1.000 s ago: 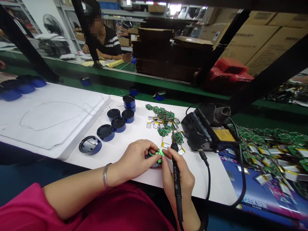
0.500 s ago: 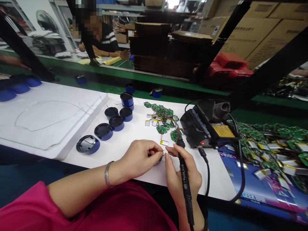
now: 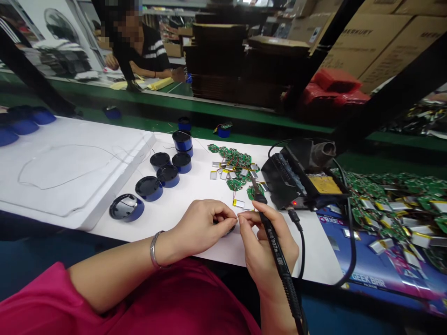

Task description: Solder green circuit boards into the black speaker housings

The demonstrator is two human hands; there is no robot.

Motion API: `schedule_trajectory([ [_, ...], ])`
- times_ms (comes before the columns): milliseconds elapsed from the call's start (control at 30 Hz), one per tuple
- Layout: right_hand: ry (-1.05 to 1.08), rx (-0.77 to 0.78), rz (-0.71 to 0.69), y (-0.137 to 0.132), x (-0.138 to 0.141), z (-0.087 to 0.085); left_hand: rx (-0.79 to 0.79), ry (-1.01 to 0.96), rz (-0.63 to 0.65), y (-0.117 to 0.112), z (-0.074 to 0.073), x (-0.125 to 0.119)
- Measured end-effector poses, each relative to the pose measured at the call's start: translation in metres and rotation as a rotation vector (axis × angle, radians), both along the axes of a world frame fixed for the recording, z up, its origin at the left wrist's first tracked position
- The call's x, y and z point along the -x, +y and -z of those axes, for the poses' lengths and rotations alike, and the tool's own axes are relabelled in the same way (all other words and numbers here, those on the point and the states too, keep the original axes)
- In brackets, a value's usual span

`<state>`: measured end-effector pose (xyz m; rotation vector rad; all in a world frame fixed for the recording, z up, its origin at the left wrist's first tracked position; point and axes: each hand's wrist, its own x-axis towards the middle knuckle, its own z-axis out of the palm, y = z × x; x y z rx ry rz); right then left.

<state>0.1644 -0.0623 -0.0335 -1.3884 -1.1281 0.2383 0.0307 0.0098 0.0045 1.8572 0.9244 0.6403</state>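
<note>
My left hand (image 3: 202, 228) is closed in a pinch just above the white work surface (image 3: 181, 209). What its fingertips hold is too small to make out. A dark round piece (image 3: 229, 230) shows partly beneath those fingers, the rest hidden. My right hand (image 3: 268, 249) is closed around a soldering iron (image 3: 277, 256), its tip pointing up and away from me. The right thumb and index fingertips meet close against the left fingertips. Beyond the hands lie green circuit boards (image 3: 234, 184) and a small silver battery (image 3: 239, 204) on wires.
Blue-and-black round housings (image 3: 148, 188) stand in rows left of the boards. A black soldering station (image 3: 284, 184) with a yellow sponge (image 3: 324, 184) sits at right, its cable looping down. More boards and batteries (image 3: 394, 209) pile further right. A white foam slab (image 3: 77, 163) lies at left.
My right thumb and index finger have closed together and come up to the left fingertips. The iron leans more, its tip swung slightly left. My left hand stays nearly in place.
</note>
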Motion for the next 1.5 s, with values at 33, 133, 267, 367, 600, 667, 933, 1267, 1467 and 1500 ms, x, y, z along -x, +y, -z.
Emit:
schedule_trajectory([
  [33,0.008,-0.006,0.01,-0.0001,0.0003,0.0004,0.021,-0.006,0.0,0.0002,0.0001,0.0],
  [133,0.043,-0.03,0.034,-0.0006,0.001,0.0011,0.072,-0.029,-0.001,0.0003,0.0006,-0.0001],
  [267,0.014,-0.031,0.095,-0.0013,-0.0009,0.0004,0.118,-0.056,-0.017,-0.0004,0.0006,-0.0006],
  [367,-0.006,-0.022,0.078,-0.0019,-0.0035,-0.0008,0.133,-0.06,-0.02,-0.0006,0.0003,-0.0006],
  [600,-0.004,0.033,-0.024,-0.002,-0.0019,-0.0015,0.127,-0.043,-0.031,-0.0009,-0.0001,-0.0008],
  [667,-0.001,0.033,-0.029,-0.0016,-0.0017,-0.0013,0.116,-0.048,-0.032,-0.0009,-0.0003,-0.0011],
  [933,0.029,0.035,-0.013,-0.0005,-0.0001,-0.0042,0.121,-0.046,-0.031,-0.0008,0.0002,-0.0009],
  [1267,0.029,-0.028,0.061,-0.0011,-0.0044,-0.0002,0.116,-0.038,-0.047,-0.0011,0.0013,-0.0022],
  [1467,0.028,-0.015,-0.014,-0.0019,-0.008,-0.0023,0.134,-0.045,-0.015,-0.0014,0.0001,-0.0006],
  [1500,0.031,0.002,-0.043,-0.0021,-0.0082,-0.002,0.13,-0.037,-0.011,-0.0015,-0.0002,-0.0002],
])
